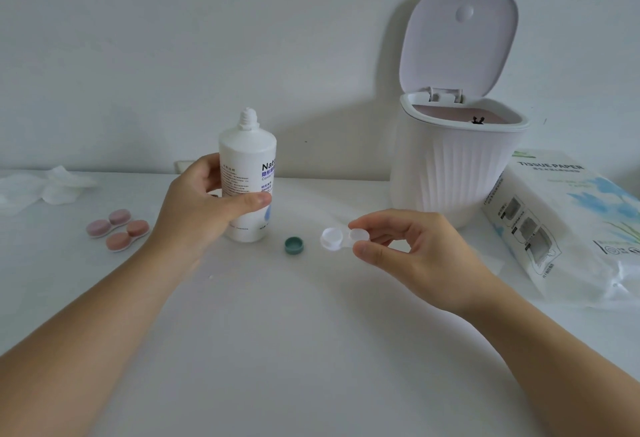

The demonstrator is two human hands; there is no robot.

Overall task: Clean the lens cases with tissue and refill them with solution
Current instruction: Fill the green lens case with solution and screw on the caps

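Note:
My left hand point(204, 199) grips the white solution bottle point(248, 162), which stands upright on the table with its nozzle uncapped. The bottle's green cap point(294, 245) lies on the table just right of it. My right hand point(408, 246) pinches the right end of a clear white lens case point(335, 237) between thumb and forefinger; both its wells look open. Two capped lens cases lie at the left, one mauve pink point(108, 222) and one salmon orange point(127, 235). Crumpled tissue point(52, 185) sits at the far left.
A white ribbed mini bin point(453, 166) with its lid flipped up stands at the back right. A pack of tissue paper point(568, 225) lies at the right edge. The white table point(294, 350) meets the wall behind.

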